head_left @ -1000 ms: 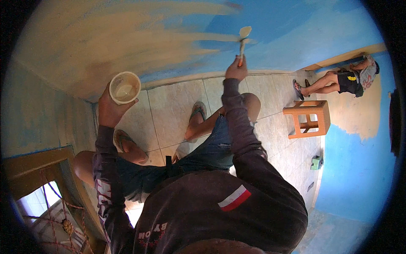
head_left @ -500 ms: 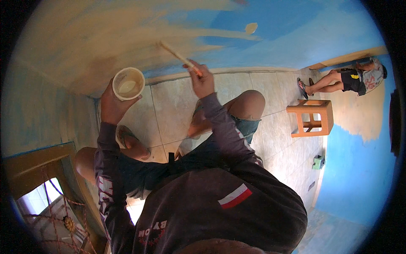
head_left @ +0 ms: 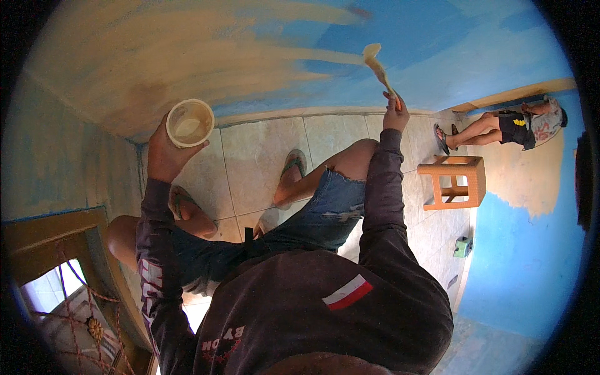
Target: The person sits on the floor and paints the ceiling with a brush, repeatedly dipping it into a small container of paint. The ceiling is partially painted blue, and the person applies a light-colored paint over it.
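Note:
My left hand point(head_left: 167, 155) is wrapped round a round cream tub point(head_left: 190, 145), tilted so that its inside shows, with pale paint point(head_left: 187, 128) in the bottom. Out to the right, my right hand point(head_left: 395, 115) grips the handle of a paintbrush point(head_left: 379, 70). The bristle end touches or lies very close to the wall point(head_left: 412, 56), at the right end of a tan streak. That wall is blue on the right and covered with uneven tan paint point(head_left: 206, 56) on the left.
An orange-brown plastic stool point(head_left: 475, 181) stands on the tiled floor point(head_left: 256, 156) to the right. Beyond it, another person point(head_left: 519, 128) is by the far wall, partly tan over blue. A small green object point(head_left: 463, 247) lies near that wall. A wooden frame point(head_left: 56, 231) with ropes is at lower left.
My right hand has swung to the right with the paintbrush, from over the tan area to the blue part of the wall. My left hand and the tub have hardly moved.

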Demonstrator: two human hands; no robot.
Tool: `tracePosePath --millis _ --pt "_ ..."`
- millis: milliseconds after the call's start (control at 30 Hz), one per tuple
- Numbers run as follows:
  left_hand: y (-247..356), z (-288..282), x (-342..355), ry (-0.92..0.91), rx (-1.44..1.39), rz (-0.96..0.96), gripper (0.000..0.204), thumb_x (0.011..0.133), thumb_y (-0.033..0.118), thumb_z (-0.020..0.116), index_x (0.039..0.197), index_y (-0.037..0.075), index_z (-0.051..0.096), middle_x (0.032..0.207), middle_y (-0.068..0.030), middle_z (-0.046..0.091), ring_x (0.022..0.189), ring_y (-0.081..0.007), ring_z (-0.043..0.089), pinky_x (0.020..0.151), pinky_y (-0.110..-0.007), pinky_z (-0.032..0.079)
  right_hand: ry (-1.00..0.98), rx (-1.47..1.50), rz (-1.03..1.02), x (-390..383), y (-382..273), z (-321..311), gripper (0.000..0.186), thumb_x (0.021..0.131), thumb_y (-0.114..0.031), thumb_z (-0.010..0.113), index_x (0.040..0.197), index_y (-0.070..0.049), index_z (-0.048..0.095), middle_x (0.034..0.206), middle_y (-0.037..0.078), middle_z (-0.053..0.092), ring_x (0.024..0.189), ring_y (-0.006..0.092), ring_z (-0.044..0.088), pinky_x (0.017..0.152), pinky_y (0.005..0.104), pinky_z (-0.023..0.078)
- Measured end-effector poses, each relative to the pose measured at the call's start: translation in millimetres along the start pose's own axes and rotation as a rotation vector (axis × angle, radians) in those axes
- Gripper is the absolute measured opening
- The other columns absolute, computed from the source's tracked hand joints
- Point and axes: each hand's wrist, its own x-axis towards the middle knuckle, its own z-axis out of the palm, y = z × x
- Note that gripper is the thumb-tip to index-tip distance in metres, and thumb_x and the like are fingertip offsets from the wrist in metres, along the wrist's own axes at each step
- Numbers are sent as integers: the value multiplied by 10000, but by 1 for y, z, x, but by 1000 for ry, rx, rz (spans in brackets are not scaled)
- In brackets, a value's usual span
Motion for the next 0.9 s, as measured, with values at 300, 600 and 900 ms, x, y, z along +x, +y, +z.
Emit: tracePosePath --millis 300,600,900 --pt "-1 -1 -2 7 28 14 738 642 243 934 1255 32 582 1186 -157 685 1099 -277 674 918 -399 545 372 -9 51 2 2 23 264 946 -153 598 1123 7 709 947 120 759 882 204 705 801 330 522" --pt "0 -3 -2 -26 -61 6 740 637 206 934 1264 36 580 1176 -136 691 1098 -270 672 923 -384 538 184 146 -41 -96 -99 106 275 998 -173 566 1187 -1 666 979 102 751 887 181 686 817 318 515" --pt "-1 0 1 -18 -80 35 749 623 211 941 1256 35 580 1163 -145 694 1087 -283 678 914 -391 547 -503 398 -347 -126 -192 142 285 1006 -147 597 1251 -12 652 992 79 751 780 70 585 693 228 460"
